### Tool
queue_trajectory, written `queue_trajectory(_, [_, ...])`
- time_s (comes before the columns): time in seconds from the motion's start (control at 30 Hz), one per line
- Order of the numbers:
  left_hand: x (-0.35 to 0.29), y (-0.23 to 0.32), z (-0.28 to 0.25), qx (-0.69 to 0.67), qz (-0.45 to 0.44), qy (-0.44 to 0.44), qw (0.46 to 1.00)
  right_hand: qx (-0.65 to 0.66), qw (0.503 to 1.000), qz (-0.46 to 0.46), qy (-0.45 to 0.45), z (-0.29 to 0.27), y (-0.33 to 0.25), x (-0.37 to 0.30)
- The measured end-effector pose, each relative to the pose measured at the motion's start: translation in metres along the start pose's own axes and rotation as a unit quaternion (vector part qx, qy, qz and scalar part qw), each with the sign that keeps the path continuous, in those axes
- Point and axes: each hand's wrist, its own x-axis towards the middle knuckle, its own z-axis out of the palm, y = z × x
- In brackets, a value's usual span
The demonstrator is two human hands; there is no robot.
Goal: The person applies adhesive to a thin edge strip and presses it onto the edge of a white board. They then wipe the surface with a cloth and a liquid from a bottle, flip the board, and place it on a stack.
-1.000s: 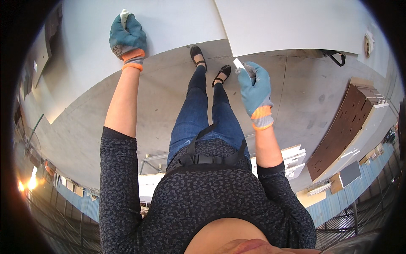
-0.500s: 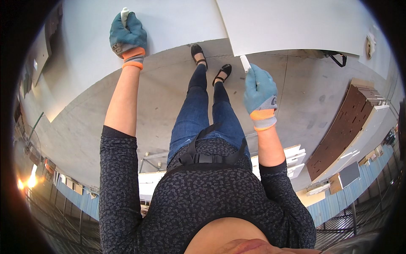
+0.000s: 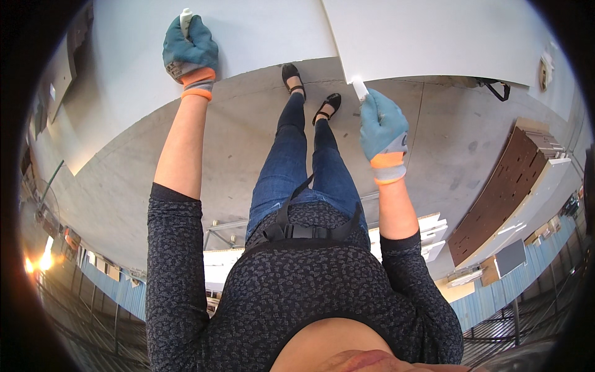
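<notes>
Tool in R hand nr panel edge.

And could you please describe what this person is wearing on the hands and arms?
The left hand and right hand wear matching work gloves: blue-green over the fingers, grey toward the wrist with dark marking, and ending in orange-and-grey cuffs. The sleeves are dark with a small grey pattern, finishing in plain dark bands that leave the forearms partly bare.
</notes>
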Motion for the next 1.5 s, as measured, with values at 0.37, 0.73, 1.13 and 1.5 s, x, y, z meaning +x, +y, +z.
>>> queue_trajectory(0.37, [0.001, 0.005, -0.001, 0.013, -0.007, -0.007, 1.000, 0.000, 0.992, -0.002, -0.125, 0.008, -0.017, 0.000])
queue_trajectory(0.73, [0.003, 0.003, 0.001, -0.002, 0.035, -0.003, 0.999, 0.341, 0.869, 0.259, -0.249, -0.007, -0.060, -0.021])
queue_trajectory(1.13, [-0.071, 0.179, -0.163, -0.406, -0.169, -0.377, 0.815, 0.364, 0.921, 0.110, -0.091, -0.087, -0.109, -0.024])
queue_trajectory(1.5, [-0.099, 0.232, -0.231, -0.487, -0.154, -0.337, 0.791, 0.246, 0.961, -0.124, -0.017, -0.130, -0.129, -0.064])
